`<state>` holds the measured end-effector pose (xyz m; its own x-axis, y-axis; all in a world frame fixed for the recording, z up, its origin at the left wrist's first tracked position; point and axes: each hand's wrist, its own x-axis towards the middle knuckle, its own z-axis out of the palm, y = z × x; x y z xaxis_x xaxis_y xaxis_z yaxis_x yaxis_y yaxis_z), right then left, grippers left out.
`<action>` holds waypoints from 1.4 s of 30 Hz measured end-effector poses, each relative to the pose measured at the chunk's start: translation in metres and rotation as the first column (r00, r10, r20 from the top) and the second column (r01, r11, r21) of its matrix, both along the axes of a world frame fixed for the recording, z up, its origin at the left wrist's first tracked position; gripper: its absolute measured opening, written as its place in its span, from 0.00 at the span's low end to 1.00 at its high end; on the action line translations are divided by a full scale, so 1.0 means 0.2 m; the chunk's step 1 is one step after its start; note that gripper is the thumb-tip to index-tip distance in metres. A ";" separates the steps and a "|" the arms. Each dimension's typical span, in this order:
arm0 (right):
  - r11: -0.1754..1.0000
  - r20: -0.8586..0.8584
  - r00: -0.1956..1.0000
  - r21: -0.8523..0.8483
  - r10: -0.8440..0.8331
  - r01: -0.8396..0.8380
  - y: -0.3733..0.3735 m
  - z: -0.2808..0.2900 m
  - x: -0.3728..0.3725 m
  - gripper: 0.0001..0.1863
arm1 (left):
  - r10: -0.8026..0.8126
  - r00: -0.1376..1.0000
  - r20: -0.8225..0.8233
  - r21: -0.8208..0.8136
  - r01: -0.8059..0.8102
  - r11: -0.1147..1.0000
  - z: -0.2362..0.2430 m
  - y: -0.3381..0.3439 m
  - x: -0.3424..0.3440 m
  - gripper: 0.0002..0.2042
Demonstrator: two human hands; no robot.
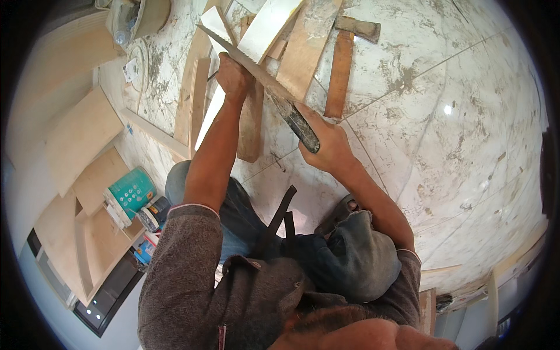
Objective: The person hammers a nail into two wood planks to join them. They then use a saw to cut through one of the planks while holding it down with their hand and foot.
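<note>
My right hand [328, 144] is closed round the dark, worn handle of a handsaw [256, 70]. The long toothed blade slants up and left, over a narrow white-faced board [217, 21]. Close beside the blade, my left hand [234, 79] is closed on that board, its thumb toward the far end; the other fingers are mostly hidden. Under and beside my left wrist lies a brown wooden piece [251, 131]. Whether the teeth touch the board is hard to see.
A wooden-handled hammer [339, 76] lies beyond my right hand, next to a wide plank [306, 49] and another white board [268, 26]. At left stand a teal bucket [133, 191], several containers and plywood sheets [84, 137]. The tiled floor [443, 140] is stained.
</note>
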<state>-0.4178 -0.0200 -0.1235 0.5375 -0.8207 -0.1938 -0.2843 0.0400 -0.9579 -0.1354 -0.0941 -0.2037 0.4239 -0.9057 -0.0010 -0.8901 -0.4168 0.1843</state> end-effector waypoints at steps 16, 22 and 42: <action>0.996 -0.063 0.998 -0.090 -0.012 0.006 0.24 -0.05 -0.28 0.43 | 0.153 0.984 -0.092 0.042 -0.149 0.988 0.07 -0.04 -0.02 0.19; 0.997 -0.001 0.999 -0.071 -0.040 0.040 0.17 -0.10 -0.15 0.42 | 0.101 0.989 -0.107 0.020 -0.099 0.995 0.03 -0.05 -0.02 0.19; 0.987 -0.035 0.998 -0.158 -0.048 0.041 0.38 -0.13 -0.36 0.41 | 0.059 0.997 -0.040 -0.022 -0.060 0.998 -0.01 -0.04 0.02 0.19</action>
